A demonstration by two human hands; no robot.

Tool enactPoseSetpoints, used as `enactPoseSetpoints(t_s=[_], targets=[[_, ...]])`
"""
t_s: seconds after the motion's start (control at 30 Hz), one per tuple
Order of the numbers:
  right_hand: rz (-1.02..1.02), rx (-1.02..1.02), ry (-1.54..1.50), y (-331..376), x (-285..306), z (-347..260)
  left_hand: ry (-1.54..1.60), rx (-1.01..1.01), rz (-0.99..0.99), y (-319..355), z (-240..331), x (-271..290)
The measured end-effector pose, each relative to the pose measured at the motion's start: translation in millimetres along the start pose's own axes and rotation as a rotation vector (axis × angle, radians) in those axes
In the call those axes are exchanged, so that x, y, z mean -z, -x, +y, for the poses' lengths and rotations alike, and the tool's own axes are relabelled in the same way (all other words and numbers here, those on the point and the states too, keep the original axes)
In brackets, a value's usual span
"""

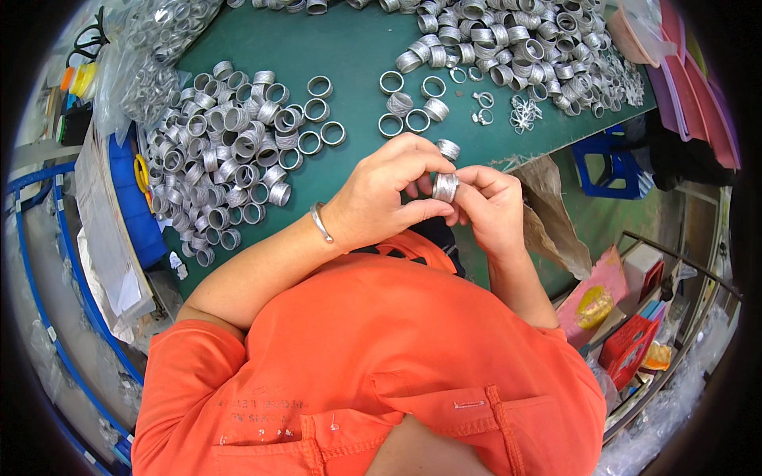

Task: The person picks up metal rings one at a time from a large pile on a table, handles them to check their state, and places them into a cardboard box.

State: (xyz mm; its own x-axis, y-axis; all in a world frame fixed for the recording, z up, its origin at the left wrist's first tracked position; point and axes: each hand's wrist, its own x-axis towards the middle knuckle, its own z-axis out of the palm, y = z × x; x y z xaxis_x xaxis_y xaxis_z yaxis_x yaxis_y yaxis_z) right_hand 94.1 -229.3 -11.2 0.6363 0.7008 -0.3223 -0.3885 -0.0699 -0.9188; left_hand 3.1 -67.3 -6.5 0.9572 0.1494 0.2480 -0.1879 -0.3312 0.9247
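Observation:
Between the thumb and fingers of my left hand [389, 190] is a wide silver ring [445, 187] with a textured outer face. My right hand [494, 202] has its thumb and fingers closed at the ring's right side, and the fingertips of both hands meet there. Just beyond my left fingers another silver ring [448, 149] rests by the table's near edge. A few loose rings [417, 120] lie on the green table [357, 47] past my hands. To the left spreads a large heap of similar rings [230, 135].
A bigger pile of rings [516, 40] covers the far right of the table, with small thin rings [482, 100] and a silver cluster [525, 115] nearby. Clear bags of rings [151, 71] stand far left. Pink trays [675, 71], a blue plastic stool [607, 166] and a box shelf [635, 333] are right.

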Motion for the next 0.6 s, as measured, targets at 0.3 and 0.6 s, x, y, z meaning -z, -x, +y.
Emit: enactPoseSetpoints(t_s=[0.3,0.6], targets=[[-0.069,-0.203,-0.101,0,-2,-5,0.056,0.065,0.004,2,2,0],[-0.024,0.032,-0.064,8,3,8,-0.007,-0.036,-0.055,0,-3,-3]])
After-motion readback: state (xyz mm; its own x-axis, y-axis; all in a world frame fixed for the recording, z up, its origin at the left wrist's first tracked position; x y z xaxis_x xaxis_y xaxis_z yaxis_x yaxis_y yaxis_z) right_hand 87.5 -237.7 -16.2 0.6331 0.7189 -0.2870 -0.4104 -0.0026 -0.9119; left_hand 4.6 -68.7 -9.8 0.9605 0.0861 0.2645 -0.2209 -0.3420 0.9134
